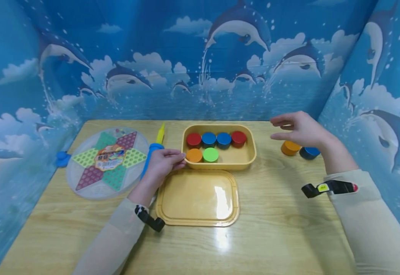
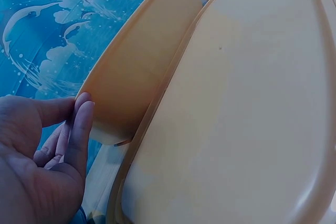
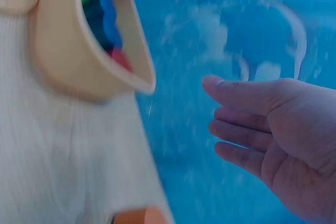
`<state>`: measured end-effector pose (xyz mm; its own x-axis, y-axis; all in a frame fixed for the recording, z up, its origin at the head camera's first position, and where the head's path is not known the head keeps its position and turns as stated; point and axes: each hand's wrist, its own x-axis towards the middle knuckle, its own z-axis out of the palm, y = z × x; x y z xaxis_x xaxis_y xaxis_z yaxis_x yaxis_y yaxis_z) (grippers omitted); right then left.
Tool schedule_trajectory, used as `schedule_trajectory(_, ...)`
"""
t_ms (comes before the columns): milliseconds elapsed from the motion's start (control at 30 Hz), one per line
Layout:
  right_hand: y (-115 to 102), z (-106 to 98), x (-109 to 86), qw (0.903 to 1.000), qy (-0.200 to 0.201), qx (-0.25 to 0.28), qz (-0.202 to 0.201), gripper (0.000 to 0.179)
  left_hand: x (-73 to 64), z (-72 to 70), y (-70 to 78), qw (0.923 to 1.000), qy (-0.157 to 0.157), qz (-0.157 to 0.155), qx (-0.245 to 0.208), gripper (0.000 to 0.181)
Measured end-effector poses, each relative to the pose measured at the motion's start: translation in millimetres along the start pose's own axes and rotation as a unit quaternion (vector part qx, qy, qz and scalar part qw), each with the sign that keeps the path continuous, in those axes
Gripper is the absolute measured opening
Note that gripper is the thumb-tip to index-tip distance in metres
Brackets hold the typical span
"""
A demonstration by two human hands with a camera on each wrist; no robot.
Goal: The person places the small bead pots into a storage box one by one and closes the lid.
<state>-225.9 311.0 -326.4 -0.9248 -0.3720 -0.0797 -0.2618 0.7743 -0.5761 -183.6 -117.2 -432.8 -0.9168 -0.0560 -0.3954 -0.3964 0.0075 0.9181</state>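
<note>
A yellow plastic box [image 1: 245, 157] stands at the middle of the table. Inside it are two red discs, two blue discs, an orange disc [image 1: 194, 155] and a green disc [image 1: 210, 154]. My left hand [image 1: 163, 162] pinches the box's rim at the front left corner between thumb and fingers, as the left wrist view shows too. Raised to the right of the box, my right hand [image 1: 301, 128] holds nothing, its fingers extended and apart from the thumb. Below it on the table are another orange disc [image 1: 290, 148] and a blue disc [image 1: 309, 152].
The box's yellow lid [image 1: 189, 196] lies flat in front of it. A round star-patterned game board [image 1: 91, 183] is on the left, beside a blue and yellow toy [image 1: 156, 146]. A small blue object [image 1: 62, 159] sits at the left edge. Dolphin-print curtains [image 1: 200, 68] enclose the table.
</note>
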Motion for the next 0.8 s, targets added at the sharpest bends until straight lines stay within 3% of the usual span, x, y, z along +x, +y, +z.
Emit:
schedule_trajectory(167, 39, 1, 1.3, 0.9983, -0.032, -0.026, 0.040, 0.066, 0.5, -1.3, -0.3, 1.0000, 0.001, 0.002, 0.001, 0.030)
schedule_trajectory(400, 79, 11, 0.5, 0.9903, -0.072, -0.108, 0.049, 0.071, 0.5, 0.2, 0.2, 1.0000, 0.001, 0.000, 0.002, 0.031)
schedule_trajectory(600, 92, 16, -0.7, 0.9882, -0.089, -0.112, 0.054, 0.073, 2.2, 0.1, -0.9, 1.0000, 0.004, -0.001, 0.001, 0.030)
schedule_trajectory(800, 90, 16, -0.6, 0.9924, -0.065, -0.090, 0.054, 0.075, 4.0, -0.9, -2.4, 1.0000, 0.004, -0.002, -0.001, 0.031)
